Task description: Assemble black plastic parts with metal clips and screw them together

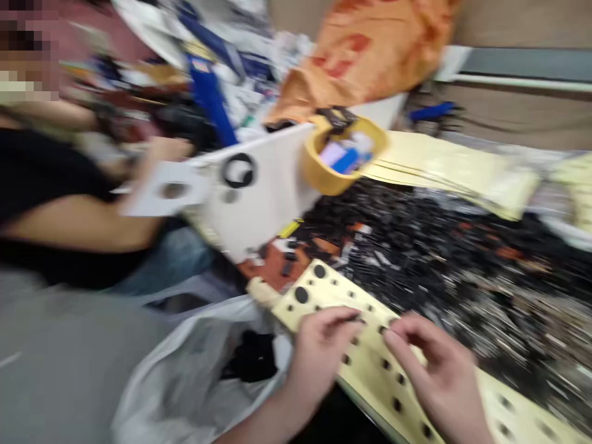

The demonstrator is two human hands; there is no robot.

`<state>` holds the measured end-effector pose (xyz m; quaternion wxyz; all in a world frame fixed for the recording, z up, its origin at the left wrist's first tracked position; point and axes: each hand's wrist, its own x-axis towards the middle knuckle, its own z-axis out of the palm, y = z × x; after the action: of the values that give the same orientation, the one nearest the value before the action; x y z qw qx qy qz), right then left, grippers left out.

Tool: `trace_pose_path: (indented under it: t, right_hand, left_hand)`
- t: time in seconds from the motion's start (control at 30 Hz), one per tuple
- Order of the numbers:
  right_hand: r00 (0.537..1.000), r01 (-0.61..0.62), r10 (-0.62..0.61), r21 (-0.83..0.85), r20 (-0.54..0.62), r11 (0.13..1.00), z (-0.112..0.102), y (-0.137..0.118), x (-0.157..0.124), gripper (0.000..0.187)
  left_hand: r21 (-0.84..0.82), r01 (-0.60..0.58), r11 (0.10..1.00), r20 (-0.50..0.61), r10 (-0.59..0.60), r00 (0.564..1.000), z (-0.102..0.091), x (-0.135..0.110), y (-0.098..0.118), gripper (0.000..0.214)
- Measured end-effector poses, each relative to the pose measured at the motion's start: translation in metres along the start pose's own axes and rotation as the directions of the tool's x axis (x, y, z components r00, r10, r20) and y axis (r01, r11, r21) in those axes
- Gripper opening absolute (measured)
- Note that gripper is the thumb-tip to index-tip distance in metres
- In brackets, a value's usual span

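A long pale-yellow sheet (pixel 330 296) with rows of black round spots lies slanting in front of me. Over its left edge, my left hand (pixel 319 348) is closed in a pinch, thumb and index finger together near a small dark spot. My right hand (pixel 435 370) pinches close by, its fingertips at another black spot on the sheet. Whatever is between the fingertips of either hand is too small and blurred to name. Behind the sheet spreads a big heap of small black pieces (pixel 407 246).
A yellow tub (pixel 326 176) with small items stands by a white board (pixel 272 197). Below left is a white bag (pixel 185 370) with black material inside. Yellow sheets (pixel 444 160) lie behind the heap. At left, another person's arm (pixel 92 219) is beside a white card (pixel 160 203).
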<state>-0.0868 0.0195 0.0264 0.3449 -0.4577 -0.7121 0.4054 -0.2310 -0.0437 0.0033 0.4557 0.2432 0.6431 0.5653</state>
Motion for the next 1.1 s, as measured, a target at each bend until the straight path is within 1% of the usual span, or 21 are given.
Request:
trace_pose_path:
  t: [0.03,0.07,0.1,0.17,0.23,0.27,0.3,0.33,0.4,0.43,0.5,0.57,0.63,0.73,0.83,0.9,0.93,0.97,1.03,1.07,1.1]
  right_hand:
    - [1.0,-0.006,0.006,0.022,0.013,1.0,-0.003,-0.008,-0.004,0.02]
    - [0.999,-0.046,0.045,0.054,0.031,0.997,-0.007,-0.013,-0.008,0.02]
    - [0.994,-0.097,0.091,0.104,0.061,0.99,-0.011,-0.016,-0.011,0.019]
    - [0.982,-0.176,0.158,0.188,0.105,0.966,-0.022,-0.014,-0.02,0.019]
    - [0.962,-0.271,0.248,0.258,0.117,0.928,-0.034,-0.009,-0.037,0.019]
    - [0.947,-0.32,0.301,0.287,0.112,0.903,-0.041,-0.007,-0.049,0.02]
    - [0.929,-0.369,0.355,0.312,0.104,0.875,-0.047,-0.004,-0.063,0.021]
    - [0.907,-0.417,0.409,0.332,0.097,0.846,-0.054,0.0,-0.076,0.023]
    - [0.86,-0.5,0.505,0.332,0.077,0.8,-0.071,0.01,-0.1,0.027]
    - [0.834,-0.539,0.549,0.286,0.052,0.792,-0.08,0.017,-0.11,0.028]
    - [0.79,-0.606,0.609,0.063,-0.073,0.793,-0.099,0.033,-0.121,0.03]
    - [0.762,-0.643,0.599,-0.18,-0.244,0.744,-0.117,0.05,-0.124,0.031]
    - [0.741,-0.669,0.576,-0.31,-0.345,0.675,-0.13,0.065,-0.119,0.026]
    - [0.717,-0.696,0.565,-0.462,-0.408,0.549,-0.135,0.076,-0.102,0.015]
    - [0.704,-0.692,0.553,-0.607,-0.446,0.391,-0.128,0.073,-0.084,0.015]
    - [0.711,-0.665,0.546,-0.674,-0.443,0.32,-0.123,0.069,-0.079,0.02]
    - [0.723,-0.642,0.546,-0.704,-0.423,0.304,-0.124,0.069,-0.08,0.024]
    - [0.737,-0.615,0.549,-0.728,-0.393,0.304,-0.127,0.07,-0.084,0.027]
    - [0.774,-0.535,0.559,-0.777,-0.296,0.33,-0.141,0.081,-0.092,0.033]
    - [0.806,-0.491,0.536,-0.79,-0.252,0.367,-0.15,0.089,-0.095,0.036]
    - [0.83,-0.473,0.496,-0.79,-0.253,0.39,-0.158,0.095,-0.097,0.035]
  left_hand:
    - [0.115,-0.118,0.986,0.006,0.119,0.993,-0.003,-0.001,-0.004,0.014]
    - [0.218,-0.269,0.938,0.065,0.261,0.963,-0.005,0.001,-0.01,0.014]
    - [0.276,-0.446,0.852,0.188,0.407,0.894,-0.005,0.007,-0.019,0.013]
    - [0.265,-0.738,0.621,0.417,0.616,0.668,0.002,0.022,-0.038,0.016]
    - [0.223,-0.883,0.414,0.579,0.672,0.461,0.016,0.031,-0.055,0.018]
    - [0.213,-0.92,0.33,0.628,0.675,0.388,0.022,0.032,-0.061,0.017]
    - [0.213,-0.941,0.262,0.659,0.673,0.337,0.028,0.032,-0.065,0.016]
    - [0.222,-0.952,0.212,0.675,0.671,0.307,0.032,0.031,-0.067,0.014]
    - [0.252,-0.955,0.155,0.687,0.666,0.29,0.037,0.027,-0.066,0.013]
    - [0.268,-0.953,0.141,0.689,0.663,0.292,0.039,0.026,-0.065,0.014]
    - [0.291,-0.948,0.128,0.694,0.654,0.301,0.04,0.025,-0.062,0.015]
    - [0.299,-0.946,0.127,0.7,0.645,0.308,0.041,0.025,-0.061,0.016]
    - [0.303,-0.943,0.141,0.701,0.637,0.321,0.04,0.025,-0.062,0.017]
    - [0.304,-0.933,0.192,0.696,0.624,0.355,0.038,0.026,-0.066,0.016]
    - [0.304,-0.911,0.279,0.678,0.608,0.413,0.037,0.026,-0.066,0.015]
    - [0.314,-0.864,0.393,0.658,0.566,0.496,0.038,0.025,-0.062,0.016]
    - [0.323,-0.818,0.476,0.641,0.525,0.56,0.038,0.023,-0.058,0.016]
    - [0.337,-0.74,0.582,0.613,0.462,0.642,0.038,0.022,-0.053,0.016]
    - [0.336,-0.493,0.803,0.508,0.286,0.812,0.039,0.02,-0.041,0.016]
    - [0.31,-0.347,0.885,0.446,0.187,0.875,0.039,0.019,-0.034,0.017]
    - [0.274,-0.237,0.932,0.406,0.111,0.907,0.039,0.018,-0.027,0.018]
